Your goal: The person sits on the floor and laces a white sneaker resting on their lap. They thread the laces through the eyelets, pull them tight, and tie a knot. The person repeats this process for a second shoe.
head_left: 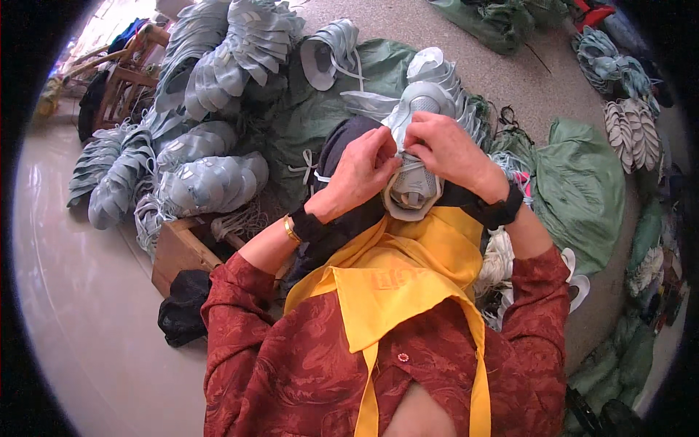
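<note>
A pale grey-blue shoe upper (412, 191) rests on my lap, at the top of the yellow apron. Both hands meet over its far end. My left hand (366, 164) is closed in a pinch at its left side, fingertips against the upper. From the right, my right hand (450, 149) pinches too, its fingertips close to the left ones. Whatever the fingers grip is too small to make out. Just beyond them lies another pale shoe upper (422, 100), at the near end of a row of stacked uppers (438, 67).
Several bundles of nested shoe uppers (211, 182) are piled at the left, beside a wooden box (178, 251). Green sacks (579, 186) lie at the right. A wooden chair (131, 80) stands far left. White cords (496, 258) and pale bundles (632, 131) lie to the right.
</note>
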A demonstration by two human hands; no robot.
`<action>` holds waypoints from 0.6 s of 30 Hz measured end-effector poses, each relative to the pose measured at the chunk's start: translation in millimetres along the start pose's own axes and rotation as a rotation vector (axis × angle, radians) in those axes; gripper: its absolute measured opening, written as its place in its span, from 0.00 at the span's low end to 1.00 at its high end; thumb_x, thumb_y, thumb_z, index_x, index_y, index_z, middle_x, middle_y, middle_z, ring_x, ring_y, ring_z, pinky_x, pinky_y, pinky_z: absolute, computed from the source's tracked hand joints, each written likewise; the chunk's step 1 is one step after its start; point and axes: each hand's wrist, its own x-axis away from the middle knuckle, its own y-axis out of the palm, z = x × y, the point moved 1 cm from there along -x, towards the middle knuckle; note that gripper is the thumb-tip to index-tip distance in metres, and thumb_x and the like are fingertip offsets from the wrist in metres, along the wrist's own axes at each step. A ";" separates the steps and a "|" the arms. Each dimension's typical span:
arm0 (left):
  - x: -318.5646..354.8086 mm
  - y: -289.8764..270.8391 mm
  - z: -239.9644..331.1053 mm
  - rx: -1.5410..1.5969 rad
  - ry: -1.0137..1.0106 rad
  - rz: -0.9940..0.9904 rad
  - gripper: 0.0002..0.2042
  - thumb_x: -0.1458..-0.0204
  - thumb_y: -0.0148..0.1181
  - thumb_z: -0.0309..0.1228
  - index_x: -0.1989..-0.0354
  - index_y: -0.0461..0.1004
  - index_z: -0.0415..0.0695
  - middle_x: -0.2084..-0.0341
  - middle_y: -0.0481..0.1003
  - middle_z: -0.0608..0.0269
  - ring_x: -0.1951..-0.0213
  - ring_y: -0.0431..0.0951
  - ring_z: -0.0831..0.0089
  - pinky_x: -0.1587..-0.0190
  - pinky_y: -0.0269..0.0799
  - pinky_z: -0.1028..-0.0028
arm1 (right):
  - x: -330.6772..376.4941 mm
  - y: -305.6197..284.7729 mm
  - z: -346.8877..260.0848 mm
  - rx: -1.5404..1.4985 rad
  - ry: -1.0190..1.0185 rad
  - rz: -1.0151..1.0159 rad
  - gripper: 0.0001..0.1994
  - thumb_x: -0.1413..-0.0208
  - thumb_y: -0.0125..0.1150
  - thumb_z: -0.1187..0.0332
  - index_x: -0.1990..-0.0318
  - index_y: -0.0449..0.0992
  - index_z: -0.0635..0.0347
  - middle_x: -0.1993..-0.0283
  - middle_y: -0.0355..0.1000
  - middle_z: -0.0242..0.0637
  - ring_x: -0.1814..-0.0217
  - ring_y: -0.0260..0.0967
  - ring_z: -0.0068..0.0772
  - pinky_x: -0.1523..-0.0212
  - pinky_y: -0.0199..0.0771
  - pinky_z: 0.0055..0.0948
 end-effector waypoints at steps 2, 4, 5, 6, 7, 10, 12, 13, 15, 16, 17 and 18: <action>0.0 0.7 -1.5 0.032 -0.008 0.005 0.09 0.46 0.65 0.23 0.64 0.69 0.39 0.72 0.71 0.63 0.71 0.73 0.75 0.67 0.72 0.73 | 0.0 -1.4 -0.5 -0.045 0.024 -0.029 0.05 0.50 0.62 0.73 0.69 0.77 0.65 0.66 0.73 0.46 0.62 0.75 0.50 0.61 0.75 0.43; -3.0 1.8 -0.6 0.042 -0.008 -0.008 0.09 0.46 0.65 0.22 0.63 0.69 0.39 0.71 0.71 0.62 0.70 0.72 0.76 0.66 0.72 0.74 | 0.4 -4.6 7.4 -0.268 0.092 -0.137 0.05 0.47 0.63 0.72 0.68 0.75 0.64 0.68 0.70 0.37 0.66 0.70 0.34 0.65 0.70 0.34; -4.6 2.2 0.0 0.047 -0.009 -0.015 0.09 0.46 0.64 0.22 0.62 0.69 0.39 0.70 0.70 0.62 0.69 0.72 0.76 0.65 0.72 0.74 | 1.2 -7.2 12.6 -0.380 0.127 -0.190 0.05 0.46 0.63 0.72 0.68 0.74 0.64 0.70 0.69 0.33 0.68 0.67 0.27 0.67 0.68 0.30; -5.7 2.0 1.0 0.071 -0.001 -0.019 0.09 0.47 0.64 0.21 0.62 0.69 0.39 0.70 0.70 0.61 0.70 0.72 0.75 0.66 0.72 0.74 | 3.8 -11.2 19.2 -0.503 0.175 -0.234 0.05 0.44 0.62 0.71 0.67 0.74 0.63 0.69 0.68 0.29 0.67 0.65 0.22 0.66 0.67 0.26; -7.4 1.6 2.1 0.094 0.007 -0.024 0.09 0.48 0.63 0.20 0.62 0.70 0.39 0.69 0.69 0.61 0.70 0.72 0.73 0.66 0.71 0.73 | 7.2 -16.3 26.0 -0.626 0.224 -0.277 0.06 0.42 0.62 0.70 0.66 0.73 0.62 0.68 0.67 0.24 0.66 0.63 0.17 0.65 0.65 0.23; -12.0 3.3 -6.6 0.202 -0.011 -0.072 0.08 0.48 0.61 0.20 0.61 0.71 0.39 0.68 0.67 0.62 0.69 0.70 0.74 0.66 0.70 0.74 | 9.2 -14.1 26.3 -0.689 0.254 -0.300 0.06 0.38 0.60 0.69 0.64 0.72 0.61 0.67 0.66 0.20 0.64 0.61 0.12 0.63 0.63 0.18; -15.1 3.7 -12.7 0.212 -0.009 -0.108 0.07 0.46 0.61 0.21 0.61 0.71 0.40 0.68 0.66 0.63 0.69 0.68 0.75 0.65 0.68 0.75 | 8.4 -12.6 23.7 -0.647 0.244 -0.286 0.05 0.38 0.60 0.70 0.63 0.72 0.61 0.67 0.66 0.20 0.64 0.61 0.12 0.63 0.64 0.18; -16.5 3.5 -14.2 0.179 0.006 -0.123 0.06 0.46 0.60 0.22 0.61 0.71 0.40 0.68 0.66 0.64 0.69 0.68 0.75 0.65 0.68 0.75 | 7.5 -13.6 23.7 -0.634 0.242 -0.281 0.05 0.38 0.59 0.70 0.63 0.72 0.61 0.66 0.66 0.20 0.64 0.62 0.12 0.62 0.64 0.18; -19.2 2.0 -15.9 0.155 0.004 -0.171 0.05 0.44 0.61 0.23 0.61 0.71 0.40 0.67 0.64 0.66 0.67 0.65 0.78 0.64 0.66 0.76 | 8.0 -12.2 25.7 -0.614 0.251 -0.255 0.04 0.38 0.59 0.71 0.62 0.73 0.61 0.66 0.67 0.21 0.63 0.63 0.11 0.62 0.65 0.18; -20.7 0.1 -15.8 0.164 -0.015 -0.204 0.05 0.42 0.61 0.24 0.61 0.71 0.41 0.66 0.63 0.69 0.66 0.64 0.80 0.63 0.65 0.78 | 9.4 -9.4 27.9 -0.607 0.261 -0.233 0.04 0.38 0.60 0.72 0.62 0.73 0.61 0.66 0.67 0.21 0.62 0.63 0.11 0.62 0.65 0.18; -22.2 -0.8 -16.2 0.173 -0.033 -0.238 0.05 0.41 0.61 0.24 0.61 0.71 0.41 0.65 0.63 0.71 0.64 0.63 0.82 0.62 0.63 0.79 | 10.9 -7.9 28.9 -0.600 0.271 -0.212 0.03 0.39 0.60 0.72 0.62 0.73 0.62 0.65 0.67 0.21 0.61 0.64 0.11 0.62 0.66 0.18; -22.3 -1.4 -18.4 0.192 -0.058 -0.241 0.05 0.41 0.61 0.25 0.61 0.71 0.41 0.65 0.62 0.71 0.64 0.63 0.82 0.62 0.63 0.79 | 10.8 -7.6 26.3 -0.622 0.284 -0.168 0.03 0.39 0.61 0.73 0.62 0.74 0.62 0.66 0.68 0.21 0.62 0.64 0.11 0.63 0.66 0.17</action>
